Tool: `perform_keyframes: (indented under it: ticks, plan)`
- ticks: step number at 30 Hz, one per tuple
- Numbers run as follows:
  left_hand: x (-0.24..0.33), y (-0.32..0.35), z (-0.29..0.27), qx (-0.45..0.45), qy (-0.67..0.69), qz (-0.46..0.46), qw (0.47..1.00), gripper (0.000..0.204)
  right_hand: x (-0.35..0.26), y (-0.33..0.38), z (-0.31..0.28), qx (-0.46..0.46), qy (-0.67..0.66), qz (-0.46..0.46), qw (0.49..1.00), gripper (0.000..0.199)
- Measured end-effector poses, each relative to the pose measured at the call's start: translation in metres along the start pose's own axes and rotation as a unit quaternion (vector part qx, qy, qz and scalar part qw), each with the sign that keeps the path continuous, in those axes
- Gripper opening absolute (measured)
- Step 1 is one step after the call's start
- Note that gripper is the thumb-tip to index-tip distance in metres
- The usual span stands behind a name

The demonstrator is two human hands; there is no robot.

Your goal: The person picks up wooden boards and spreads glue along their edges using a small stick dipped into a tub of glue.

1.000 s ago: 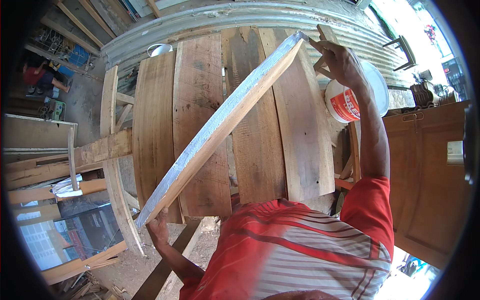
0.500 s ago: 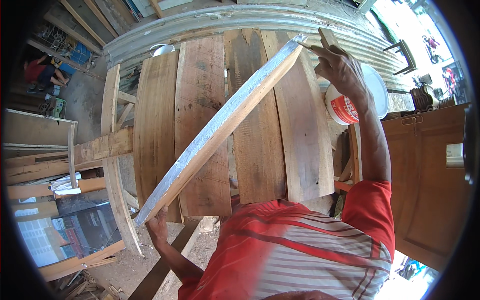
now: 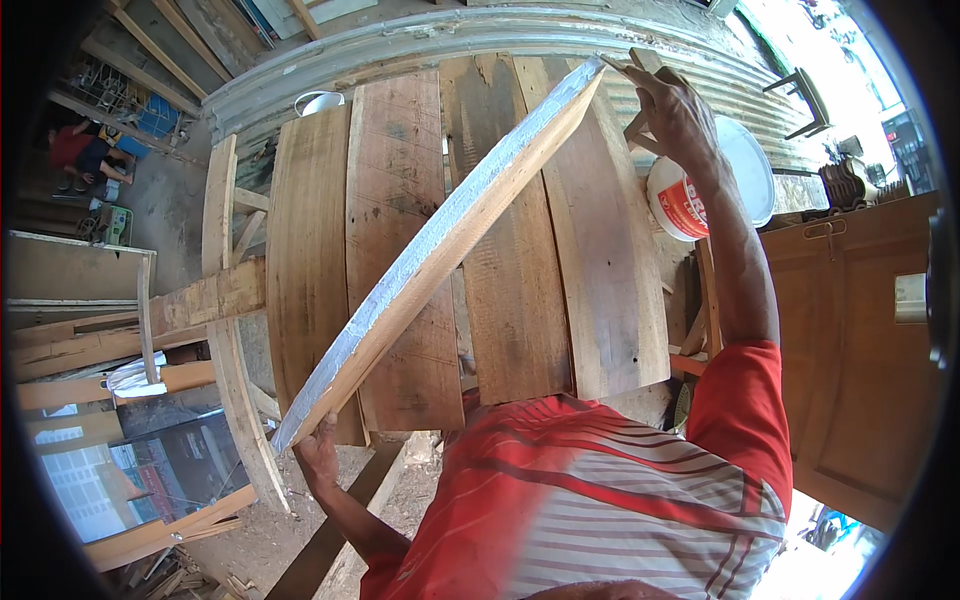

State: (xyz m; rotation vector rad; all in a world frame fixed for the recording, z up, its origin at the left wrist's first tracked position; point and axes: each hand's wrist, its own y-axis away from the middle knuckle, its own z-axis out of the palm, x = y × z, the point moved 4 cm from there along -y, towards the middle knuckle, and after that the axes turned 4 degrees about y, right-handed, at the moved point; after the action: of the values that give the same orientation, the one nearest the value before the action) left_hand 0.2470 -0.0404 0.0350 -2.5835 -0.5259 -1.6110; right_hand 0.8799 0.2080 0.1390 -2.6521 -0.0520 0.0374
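A long wooden board (image 3: pixel 450 245) slants from near left to far right, its upper edge coated with a whitish glue-like paste. My left hand (image 3: pixel 318 455) grips its near end from below, fingers wrapped round the wood. At the far end my right hand (image 3: pixel 680 115) is closed on a thin stick (image 3: pixel 622 70), whose tip is at the pasted edge; the fingers partly hide it. Beneath the board, several wide wooden planks (image 3: pixel 400 150) lie side by side with narrow gaps. A white bucket (image 3: pixel 745 175) with a red label stands beside my right forearm.
Wooden trestle parts (image 3: pixel 225 200) rise left of the planks. Corrugated metal sheets (image 3: pixel 420 50) run behind. A brown wooden door (image 3: pixel 850 350) stands at right, glass panes (image 3: pixel 150 470) at lower left. Another person (image 3: pixel 75 150) sits low at the far left.
My right hand and the stick have shifted slightly up and leftward to the board's far tip. My left hand keeps its hold, and the board stays slanted.
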Motion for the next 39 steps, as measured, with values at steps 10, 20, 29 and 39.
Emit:
perform_keyframes:
  ticks: [10,20,29,39]
  plan:
    - [0.004,0.000,0.001,-0.003,-0.006,-0.006,1.000,0.057,-0.002,-0.003,-0.002,-0.005,-0.029,0.025,0.999,0.034]
    - [-0.003,-0.001,0.000,-0.011,0.007,-0.006,1.000,0.057,-0.003,0.017,0.004,0.006,-0.045,0.017,0.999,0.031]
    - [-0.001,0.000,0.000,0.005,-0.004,-0.004,1.000,0.060,-0.007,0.000,-0.004,0.004,-0.050,0.006,0.999,0.032]
    - [0.005,0.001,0.002,0.003,0.005,0.005,1.000,0.057,0.001,-0.006,-0.003,-0.020,-0.141,-0.004,0.990,0.030]
